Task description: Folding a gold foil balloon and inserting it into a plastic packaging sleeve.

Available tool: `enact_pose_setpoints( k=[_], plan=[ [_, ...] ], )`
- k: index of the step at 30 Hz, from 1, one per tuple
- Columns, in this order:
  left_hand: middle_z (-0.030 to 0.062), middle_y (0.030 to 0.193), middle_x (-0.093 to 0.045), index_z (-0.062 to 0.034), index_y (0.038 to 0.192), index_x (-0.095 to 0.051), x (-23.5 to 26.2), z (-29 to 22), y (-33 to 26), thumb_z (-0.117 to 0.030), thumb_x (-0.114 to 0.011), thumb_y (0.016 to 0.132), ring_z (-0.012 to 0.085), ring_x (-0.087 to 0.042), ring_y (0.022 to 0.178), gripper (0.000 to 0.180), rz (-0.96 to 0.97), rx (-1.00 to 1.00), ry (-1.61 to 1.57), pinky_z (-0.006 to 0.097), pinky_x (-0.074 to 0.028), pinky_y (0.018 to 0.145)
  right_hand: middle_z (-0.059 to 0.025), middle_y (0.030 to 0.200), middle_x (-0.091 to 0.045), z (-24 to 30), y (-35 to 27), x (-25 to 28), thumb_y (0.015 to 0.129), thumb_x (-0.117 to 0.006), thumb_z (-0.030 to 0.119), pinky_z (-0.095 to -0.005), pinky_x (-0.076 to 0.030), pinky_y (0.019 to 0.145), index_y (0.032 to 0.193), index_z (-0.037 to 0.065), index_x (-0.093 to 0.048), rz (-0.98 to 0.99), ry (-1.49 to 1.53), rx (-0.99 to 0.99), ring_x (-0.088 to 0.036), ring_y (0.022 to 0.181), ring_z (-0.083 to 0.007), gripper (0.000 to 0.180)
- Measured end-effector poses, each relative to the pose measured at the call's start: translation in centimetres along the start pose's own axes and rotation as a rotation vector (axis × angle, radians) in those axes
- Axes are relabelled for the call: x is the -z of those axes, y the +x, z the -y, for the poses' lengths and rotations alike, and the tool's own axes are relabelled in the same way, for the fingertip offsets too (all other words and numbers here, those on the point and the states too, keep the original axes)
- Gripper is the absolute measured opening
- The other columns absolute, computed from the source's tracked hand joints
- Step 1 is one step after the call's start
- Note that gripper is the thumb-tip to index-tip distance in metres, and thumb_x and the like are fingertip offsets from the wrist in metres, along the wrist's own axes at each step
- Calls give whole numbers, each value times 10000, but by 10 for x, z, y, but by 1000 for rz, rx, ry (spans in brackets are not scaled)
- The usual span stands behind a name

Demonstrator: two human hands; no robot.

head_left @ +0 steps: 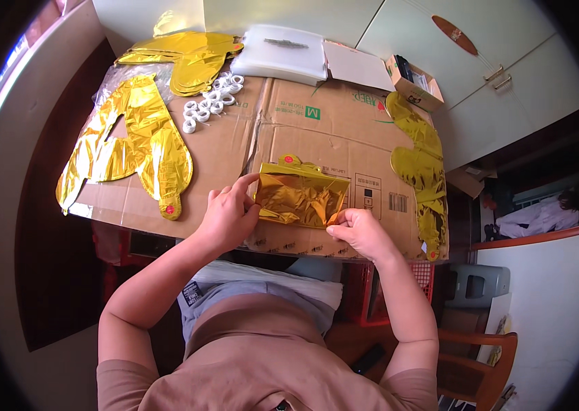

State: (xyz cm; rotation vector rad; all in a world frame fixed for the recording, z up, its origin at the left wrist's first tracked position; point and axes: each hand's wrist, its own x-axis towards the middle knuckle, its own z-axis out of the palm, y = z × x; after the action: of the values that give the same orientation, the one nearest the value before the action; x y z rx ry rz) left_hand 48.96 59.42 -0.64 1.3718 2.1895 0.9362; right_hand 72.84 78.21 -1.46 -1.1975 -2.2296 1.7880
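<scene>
A folded gold foil balloon [301, 194] lies on the flattened cardboard sheet [317, 127] in front of me. My left hand [229, 214] presses its left edge, index finger stretched up to the top left corner. My right hand [360, 231] pinches the lower right corner between thumb and fingers. Both hands hold the folded balloon flat against the cardboard.
A flat gold letter balloon [128, 140] lies at the left, another gold balloon [423, 164] along the right edge. More gold balloons [187, 55] are stacked at the back, beside small white tape rolls [211, 103], clear plastic bags [282, 55] and a small open box [413, 82]. A wooden chair [481, 356] stands lower right.
</scene>
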Motion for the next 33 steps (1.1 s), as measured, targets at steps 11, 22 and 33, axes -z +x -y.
enact_pose_setpoints(
  k=[11,22,33],
  plan=[
    [123,901,-751,26,1307,-589,15,-6,2,-151,-729,816,238,-725,819,541,61,34,-139,368,-541,855,-53,717,-677,8,1,1,884,-709,159,-287,-504,622,817,-33,-683,36,-159,-33,-604,663,-92,206],
    [109,854,-739,13,1044,-674,14,-3,-3,-144,-766,768,257,-709,851,330,54,-11,-10,376,-545,807,-48,725,-667,14,-5,-2,905,-692,164,-287,-499,619,827,-17,-664,24,-186,-41,-597,659,-95,198],
    [34,851,-714,-51,1330,-518,10,-2,-4,-142,-691,809,228,-671,970,556,101,34,15,420,-385,984,-50,750,-682,6,-11,-3,849,-767,159,-288,-523,640,899,-20,-674,27,-159,-9,-624,677,-102,208]
  ],
)
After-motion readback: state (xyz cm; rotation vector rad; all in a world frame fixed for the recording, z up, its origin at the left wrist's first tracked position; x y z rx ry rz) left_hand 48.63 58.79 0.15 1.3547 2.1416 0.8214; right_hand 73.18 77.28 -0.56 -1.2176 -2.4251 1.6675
